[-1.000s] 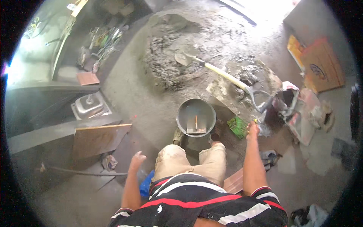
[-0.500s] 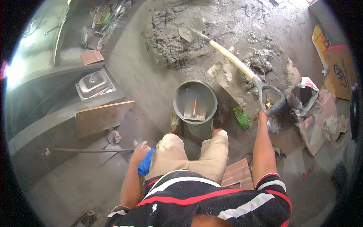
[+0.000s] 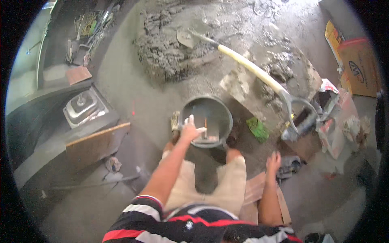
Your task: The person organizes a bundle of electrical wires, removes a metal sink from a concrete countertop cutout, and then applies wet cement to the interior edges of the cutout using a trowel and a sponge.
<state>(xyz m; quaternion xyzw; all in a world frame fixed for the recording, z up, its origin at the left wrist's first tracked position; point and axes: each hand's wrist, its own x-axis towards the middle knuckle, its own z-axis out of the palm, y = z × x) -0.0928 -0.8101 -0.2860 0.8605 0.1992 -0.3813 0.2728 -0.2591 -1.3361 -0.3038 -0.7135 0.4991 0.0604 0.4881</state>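
Two empty-looking hands: the left hand (image 3: 188,133), fingers spread, is over the grey bucket (image 3: 226,111) near the shovel (image 3: 252,69), seemingly reaching for the orange-handled tool (image 3: 205,123) inside; contact unclear. Gripping calls for closing fingers. The right hand (image 3: 274,163) hangs loose, near right.

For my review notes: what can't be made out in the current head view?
Head view: whether the left hand touches the bucket; the hand hides it.
Head view: small yellow thing by the shovel's grip; too small to identify.
Head view: dark bundle; cut off by the lower edge.
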